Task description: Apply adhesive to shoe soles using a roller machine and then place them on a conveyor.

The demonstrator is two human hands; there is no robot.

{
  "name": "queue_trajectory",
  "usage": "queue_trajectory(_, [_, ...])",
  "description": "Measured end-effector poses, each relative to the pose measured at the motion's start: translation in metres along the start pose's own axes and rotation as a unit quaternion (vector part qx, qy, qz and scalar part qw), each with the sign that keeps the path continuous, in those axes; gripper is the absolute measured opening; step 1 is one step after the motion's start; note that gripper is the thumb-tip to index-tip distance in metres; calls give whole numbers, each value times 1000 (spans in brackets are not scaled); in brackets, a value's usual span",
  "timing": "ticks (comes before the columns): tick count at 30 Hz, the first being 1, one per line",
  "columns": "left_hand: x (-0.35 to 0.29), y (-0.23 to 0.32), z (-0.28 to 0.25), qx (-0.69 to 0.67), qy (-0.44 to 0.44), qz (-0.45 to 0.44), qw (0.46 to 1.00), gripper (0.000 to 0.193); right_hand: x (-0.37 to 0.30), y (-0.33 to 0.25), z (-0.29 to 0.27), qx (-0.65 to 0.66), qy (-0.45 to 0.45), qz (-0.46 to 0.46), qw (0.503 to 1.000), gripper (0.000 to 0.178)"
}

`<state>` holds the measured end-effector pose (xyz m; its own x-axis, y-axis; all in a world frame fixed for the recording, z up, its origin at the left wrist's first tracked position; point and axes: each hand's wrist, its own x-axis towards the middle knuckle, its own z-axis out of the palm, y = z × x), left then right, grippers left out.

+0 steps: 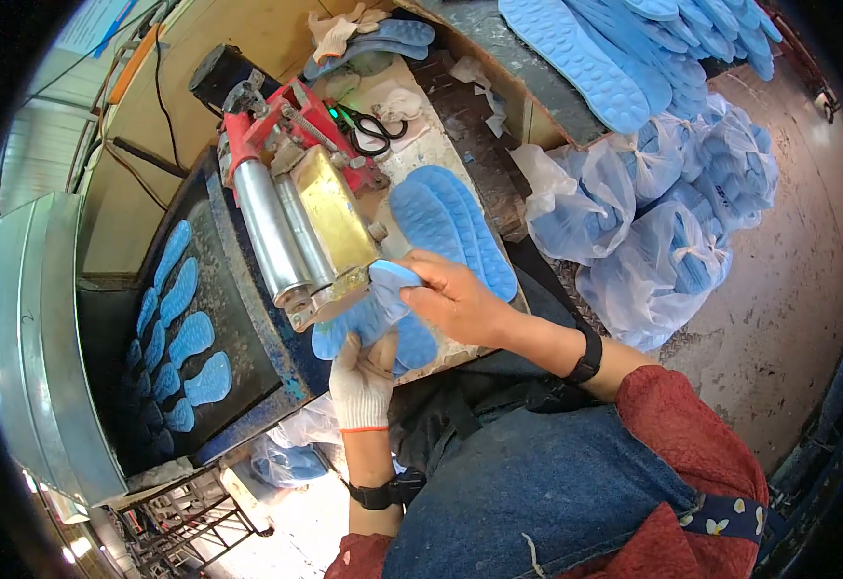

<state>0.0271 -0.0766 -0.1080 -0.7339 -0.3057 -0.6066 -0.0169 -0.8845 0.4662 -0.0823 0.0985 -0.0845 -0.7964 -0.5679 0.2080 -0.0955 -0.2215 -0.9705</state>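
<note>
My right hand, bare, pinches one end of a light blue insole beside the machine's outer end. In a white knitted glove with an orange cuff edge, my left hand grips the same insole lower down, its fingers partly hidden. The insole is bent up toward my right hand. Just above it stands a small roller machine with steel rollers, a brass-coloured block and a red frame. More blue insoles lie on the bench beneath my hands. An overlapping row of insoles rests to the right of the machine.
On the left, several insoles lie on a dark belt leading under a metal hood. Black-handled scissors rest behind the machine. Insoles are piled on a table at the far right, above filled plastic bags on the floor.
</note>
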Motion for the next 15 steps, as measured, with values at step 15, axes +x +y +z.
queue_trajectory(15, [-30, 17, -7, 189, -122, 112, 968, 39, -44, 36, -57, 293, -258, 270, 880, 55])
